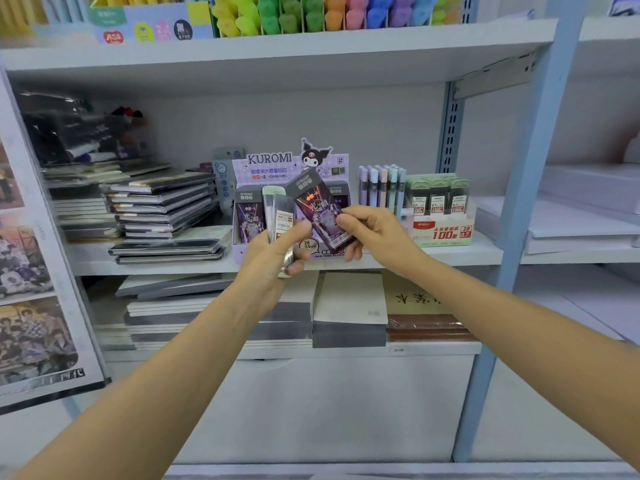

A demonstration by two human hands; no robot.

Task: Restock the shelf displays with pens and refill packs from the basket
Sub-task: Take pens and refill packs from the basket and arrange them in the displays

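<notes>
My left hand [273,252] grips a small bundle of clear refill packs [278,213] held upright in front of the middle shelf. My right hand [372,233] pinches one dark purple refill pack [317,206] by its lower end, tilted left, just in front of the lilac Kuromi display box [277,164]. More purple packs [247,216] stand in that box's left side. The basket is out of view.
A green lead-refill display [441,209] and a row of pastel pens [381,183] stand right of the Kuromi box. Stacked notebooks [162,206] fill the shelf's left. Paper stacks [349,310] lie on the shelf below. A blue upright post [519,237] runs at right.
</notes>
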